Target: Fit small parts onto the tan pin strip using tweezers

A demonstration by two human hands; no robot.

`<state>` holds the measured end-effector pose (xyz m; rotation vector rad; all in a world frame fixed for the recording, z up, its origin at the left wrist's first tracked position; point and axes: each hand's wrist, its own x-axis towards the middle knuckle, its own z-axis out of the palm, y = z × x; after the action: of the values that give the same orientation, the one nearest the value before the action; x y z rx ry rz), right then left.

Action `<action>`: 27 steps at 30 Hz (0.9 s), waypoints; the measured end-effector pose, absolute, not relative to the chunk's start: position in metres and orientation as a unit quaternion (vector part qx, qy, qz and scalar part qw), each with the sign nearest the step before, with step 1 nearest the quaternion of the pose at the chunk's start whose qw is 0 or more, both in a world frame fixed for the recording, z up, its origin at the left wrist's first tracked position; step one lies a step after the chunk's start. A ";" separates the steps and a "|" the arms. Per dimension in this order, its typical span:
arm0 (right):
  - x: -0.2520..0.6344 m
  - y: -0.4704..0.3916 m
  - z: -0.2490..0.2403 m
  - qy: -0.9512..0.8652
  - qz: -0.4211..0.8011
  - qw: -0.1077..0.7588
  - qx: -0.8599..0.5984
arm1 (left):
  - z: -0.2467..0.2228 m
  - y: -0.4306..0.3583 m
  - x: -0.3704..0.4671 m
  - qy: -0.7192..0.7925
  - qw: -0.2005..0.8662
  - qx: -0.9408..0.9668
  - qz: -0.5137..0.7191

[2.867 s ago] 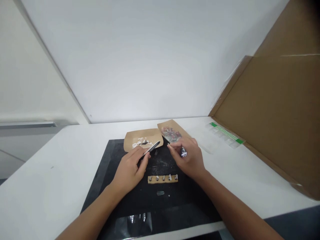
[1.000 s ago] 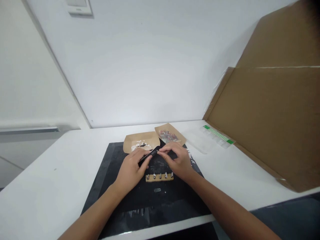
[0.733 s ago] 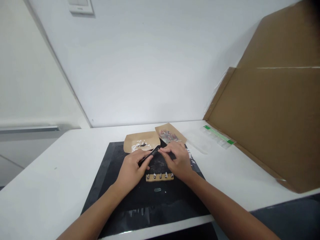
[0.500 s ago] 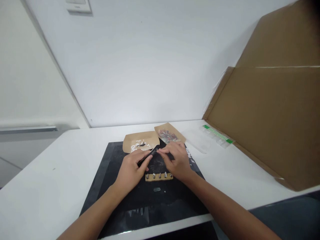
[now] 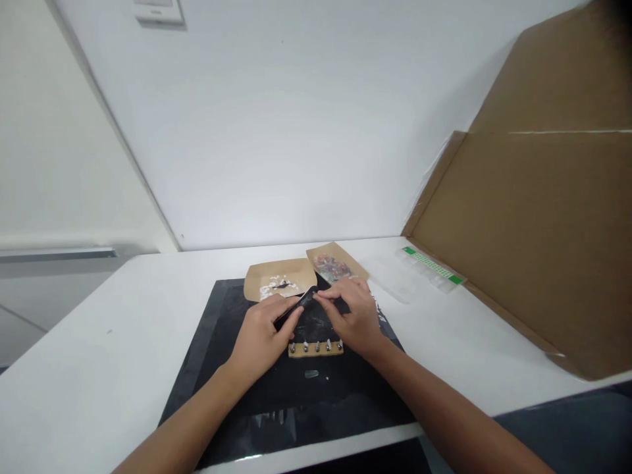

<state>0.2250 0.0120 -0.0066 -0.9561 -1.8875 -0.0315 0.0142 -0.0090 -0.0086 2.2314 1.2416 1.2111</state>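
Observation:
My left hand is closed around a black nail file with a pale edge, held slanting up to the right. At the file's upper end, the pinched fingers of my right hand hold a small pale piece that looks like a false nail, mostly hidden by the fingertips. Below the hands lies a tan strip with several small metal posts in a row, some carrying whitish bits. A clear false nail rests on the black mat, with a tiny white speck beside it.
Behind my hands sit a paper tray with white bits and a second tray holding a bag of small coloured pieces. On the white table, a clear plastic case with a green strip lies near a large cardboard sheet.
The whole view has shifted slightly. My hands keep nearly the same hold, with the right fingertips still at the file's upper end.

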 end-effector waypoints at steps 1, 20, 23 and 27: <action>0.225 0.012 -0.006 -0.774 -0.009 0.492 -0.399 | -0.009 -0.009 0.014 0.434 0.155 0.780 0.423; 0.226 0.013 -0.006 -0.773 0.023 0.497 -0.394 | -0.022 -0.005 0.011 0.416 0.078 0.793 0.438; 0.226 0.013 -0.005 -0.771 0.027 0.504 -0.390 | -0.021 -0.006 0.011 0.411 0.067 0.796 0.440; 0.225 0.012 -0.003 -0.764 0.037 0.510 -0.392 | -0.021 -0.006 0.011 0.413 0.057 0.796 0.438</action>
<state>0.2253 0.0122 -0.0029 -0.9443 -1.8404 0.0887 0.0113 -0.0055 -0.0205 2.4156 1.2515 1.3297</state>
